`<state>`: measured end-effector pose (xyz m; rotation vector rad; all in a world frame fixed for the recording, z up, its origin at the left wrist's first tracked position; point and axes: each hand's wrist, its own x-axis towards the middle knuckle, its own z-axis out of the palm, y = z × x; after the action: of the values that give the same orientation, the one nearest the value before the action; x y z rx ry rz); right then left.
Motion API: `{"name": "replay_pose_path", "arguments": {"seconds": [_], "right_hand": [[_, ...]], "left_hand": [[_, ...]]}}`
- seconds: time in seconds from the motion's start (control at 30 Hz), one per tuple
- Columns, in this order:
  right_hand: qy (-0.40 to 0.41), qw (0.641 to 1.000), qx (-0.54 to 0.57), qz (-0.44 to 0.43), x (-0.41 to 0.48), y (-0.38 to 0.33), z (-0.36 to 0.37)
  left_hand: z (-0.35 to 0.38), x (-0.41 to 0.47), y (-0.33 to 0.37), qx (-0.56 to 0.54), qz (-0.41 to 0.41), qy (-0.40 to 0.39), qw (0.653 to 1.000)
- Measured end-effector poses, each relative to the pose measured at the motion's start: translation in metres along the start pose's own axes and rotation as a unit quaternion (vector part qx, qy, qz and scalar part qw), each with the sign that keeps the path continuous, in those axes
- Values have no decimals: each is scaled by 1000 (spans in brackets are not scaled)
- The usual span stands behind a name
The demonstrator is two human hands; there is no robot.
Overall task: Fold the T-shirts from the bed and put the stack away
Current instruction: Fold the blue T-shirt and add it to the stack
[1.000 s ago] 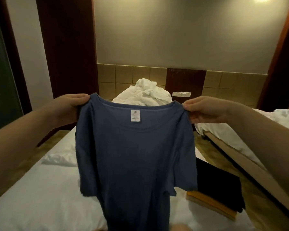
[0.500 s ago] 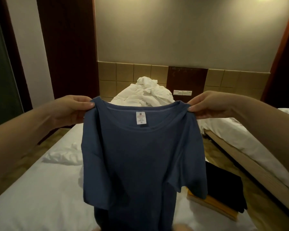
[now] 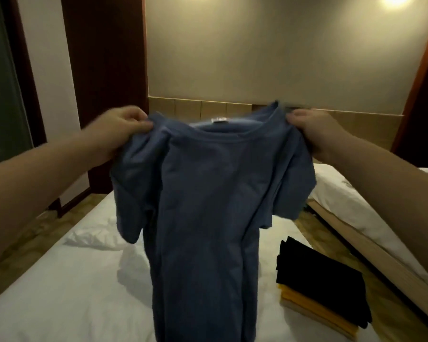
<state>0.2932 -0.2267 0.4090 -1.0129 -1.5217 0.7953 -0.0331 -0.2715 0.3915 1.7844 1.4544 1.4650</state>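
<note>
Along the lower left of the frame lies the white bed (image 3: 59, 292), its sheet rumpled into a small ridge (image 3: 92, 235) at mid-left. Above it, at centre left, the left hand (image 3: 124, 129) grips one shoulder of the blue T-shirt (image 3: 208, 193), with its fingers curled over the cloth (the hand is somewhat blurred).

The shirt hangs in the air across the middle of the frame, held up by both shoulders. Its sleeves droop at each side and its hem runs out of the bottom edge, so whether the lower end touches the bed cannot be told. A white label (image 3: 219, 119) shows inside the back of the collar at top centre.

At centre right the right hand (image 3: 311, 130) clamps the other shoulder, fingers bunched together on the fabric. In the lower right, on the bed just beside the hanging shirt, sits a stack of folded shirts (image 3: 319, 287), black on top with yellow layers beneath. Further right a second bed (image 3: 344, 198) with white bedding runs toward the right edge. A lamp (image 3: 393, 0) glows in the upper right corner.
</note>
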Motion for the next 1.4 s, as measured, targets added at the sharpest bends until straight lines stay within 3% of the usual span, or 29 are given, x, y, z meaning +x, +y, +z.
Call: {"name": "replay_pose_path", "arguments": {"seconds": [0.03, 0.1, 0.2, 0.37, 0.43, 0.5, 0.6, 0.67, 0.77, 0.83, 0.9, 1.0, 1.1, 1.23, 1.4], "right_hand": [[10, 993, -118, -21, 2, 4, 2], [53, 960, -260, -86, 4, 12, 0], [106, 953, -248, -137, -3, 11, -3], [98, 967, -212, -102, -11, 9, -9], [74, 982, -158, -66, -17, 10, -8], [65, 996, -68, -7, -22, 16, -7], [40, 985, 85, 143, -35, 24, -4], [31, 965, 155, 209, -45, 33, 5], [44, 929, 257, 261, -66, 50, 30], [33, 898, 356, 258, -83, 59, 51], [55, 894, 390, 214, -104, 69, 70], [102, 927, 339, 123, -135, 77, 100], [124, 969, 204, 65, -150, 80, 126], [109, 969, 206, 77, -168, 83, 150], [125, 984, 123, 13, -172, 91, 160]], "left_hand": [[4, 0, -4, 70, 19, 16, 997], [7, 1, -9, 79, 49, 72, 993], [3, -2, -12, 33, 68, 91, 993], [12, -8, -14, -70, 0, 45, 997], [12, -9, -16, -94, -50, 27, 994], [9, -13, -17, -74, -123, -42, 989], [7, -31, -18, -27, -262, -112, 958], [15, -43, -21, -92, -305, -90, 944], [39, -57, -25, -286, -330, -30, 899], [66, -71, -21, -364, -331, 8, 871], [97, -96, -8, -385, -327, 55, 861], [136, -130, -13, -351, -231, 125, 899], [151, -149, -25, -289, -160, 139, 934], [157, -158, -26, -274, -150, 135, 940], [156, -161, -26, -285, -150, 146, 935]]}}
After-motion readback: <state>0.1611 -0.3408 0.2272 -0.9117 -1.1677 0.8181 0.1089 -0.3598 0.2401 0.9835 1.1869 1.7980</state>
